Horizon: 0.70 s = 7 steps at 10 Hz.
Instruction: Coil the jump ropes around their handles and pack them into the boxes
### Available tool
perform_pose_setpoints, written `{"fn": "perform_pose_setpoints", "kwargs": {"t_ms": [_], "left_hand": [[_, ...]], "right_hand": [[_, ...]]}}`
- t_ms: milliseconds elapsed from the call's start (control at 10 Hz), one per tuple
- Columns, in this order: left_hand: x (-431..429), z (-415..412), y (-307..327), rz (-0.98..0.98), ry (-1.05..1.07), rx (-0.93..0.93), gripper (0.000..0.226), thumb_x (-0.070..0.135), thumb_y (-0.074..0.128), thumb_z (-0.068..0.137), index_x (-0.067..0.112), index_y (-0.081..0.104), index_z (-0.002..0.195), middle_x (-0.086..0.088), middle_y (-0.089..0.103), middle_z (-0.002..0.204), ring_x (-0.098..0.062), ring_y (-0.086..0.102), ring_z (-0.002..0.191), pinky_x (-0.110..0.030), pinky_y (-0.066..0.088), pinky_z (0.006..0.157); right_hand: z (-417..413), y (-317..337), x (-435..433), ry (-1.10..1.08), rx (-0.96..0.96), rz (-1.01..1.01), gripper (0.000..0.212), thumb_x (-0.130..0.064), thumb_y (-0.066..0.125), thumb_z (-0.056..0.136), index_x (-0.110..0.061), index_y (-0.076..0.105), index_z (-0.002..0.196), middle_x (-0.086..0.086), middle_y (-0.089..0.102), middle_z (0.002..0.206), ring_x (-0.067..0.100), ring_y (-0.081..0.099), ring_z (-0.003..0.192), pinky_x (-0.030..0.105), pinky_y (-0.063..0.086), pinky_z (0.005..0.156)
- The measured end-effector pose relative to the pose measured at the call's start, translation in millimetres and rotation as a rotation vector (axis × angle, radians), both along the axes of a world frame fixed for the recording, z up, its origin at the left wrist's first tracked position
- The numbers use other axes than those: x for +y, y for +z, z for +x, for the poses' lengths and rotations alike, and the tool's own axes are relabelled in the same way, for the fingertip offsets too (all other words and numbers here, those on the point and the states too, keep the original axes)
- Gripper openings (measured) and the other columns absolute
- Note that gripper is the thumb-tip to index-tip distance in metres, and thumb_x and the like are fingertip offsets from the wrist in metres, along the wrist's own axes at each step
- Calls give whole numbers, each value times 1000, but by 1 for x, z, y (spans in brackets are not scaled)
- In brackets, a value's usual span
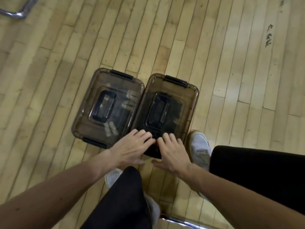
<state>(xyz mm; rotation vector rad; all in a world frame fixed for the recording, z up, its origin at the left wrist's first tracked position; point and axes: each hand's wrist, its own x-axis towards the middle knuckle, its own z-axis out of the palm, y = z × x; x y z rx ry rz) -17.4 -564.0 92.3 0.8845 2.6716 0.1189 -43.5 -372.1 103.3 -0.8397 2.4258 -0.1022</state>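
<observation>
Head view, nearest first: a bent chrome tube (pixel 178 221) crosses the bottom edge by the person's black-trousered legs, and two white sneakers (pixel 200 144) stand on the pale wooden plank floor (pixel 231 63). Just beyond the knees, the left hand (pixel 132 148) and the right hand (pixel 171 152) lie side by side on the near edge of the right smoky-brown translucent plastic box (pixel 184 96). Their fingers are spread and only slightly bent, flat on its lid. The thumbs hang off the near rim, and neither hand grips anything. The near latch of this box is hidden beneath them. Its far dark latch (pixel 176 81) lies flat. The left smoky-brown plastic box (pixel 92 100) touches it along one side, lid on and both latches down. No jump rope shows in the open; only pale shapes under the left lid and a dark mass under the right, too dim to name. This looks like the closing step, with packing apparently finished. The next move probably calls for firm downward pressure on the lid and snapping the hidden latch home, thumbs hooking up from below. A second chrome tube (pixel 14 13) lies at the far left corner.
</observation>
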Motion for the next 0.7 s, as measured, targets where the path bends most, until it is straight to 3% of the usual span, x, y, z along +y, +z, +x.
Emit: {"fn": "perform_pose_setpoints", "kwargs": {"t_ms": [100, 200, 300, 400, 600, 700], "left_hand": [[8, 2, -9, -36, -11, 111, 66, 31, 90, 55, 9, 53, 106, -5, 57, 92, -22, 52, 79, -33, 45, 64], [4, -3, -10, 64, -24, 69, 57, 27, 92, 53, 10, 59, 96, -4, 58, 86, -21, 57, 76, -33, 50, 64], [1, -8, -3, 128, 16, -86, 48, 19, 91, 62, 9, 63, 100, -6, 64, 94, -25, 63, 86, -36, 55, 74], [6, -23, 2, 76, 78, -276, 37, 17, 70, 88, 7, 59, 122, -10, 62, 119, -27, 56, 117, -42, 46, 99], [12, -36, 8, 23, 112, -387, 30, 20, 69, 88, 11, 64, 117, -7, 65, 113, -27, 60, 110, -43, 49, 93], [5, -68, 33, 131, 323, -564, 27, 24, 74, 87, 17, 70, 112, -4, 69, 106, -24, 65, 100, -41, 55, 84]], "right_hand": [[6, -3, -6, 59, 81, 112, 79, -60, 87, 60, -14, 56, 116, 6, 55, 114, 26, 54, 105, 42, 51, 81], [8, -4, -9, 97, 115, 144, 67, -49, 84, 72, -13, 54, 119, 7, 53, 119, 25, 53, 106, 40, 50, 79], [6, 0, -12, 92, 97, 100, 46, -31, 70, 91, -12, 50, 128, 8, 49, 126, 25, 51, 113, 37, 50, 83], [-7, 7, -16, 106, -43, 97, 51, -29, 66, 95, -10, 43, 137, 7, 45, 131, 23, 48, 117, 35, 51, 92], [-15, 12, -22, 107, -153, 151, 52, -24, 68, 95, -10, 44, 140, 8, 48, 130, 25, 51, 116, 37, 49, 96], [-56, 35, -39, 102, -396, 277, 48, -36, 76, 88, -15, 57, 127, 1, 59, 107, 22, 60, 98, 31, 48, 79]]}}
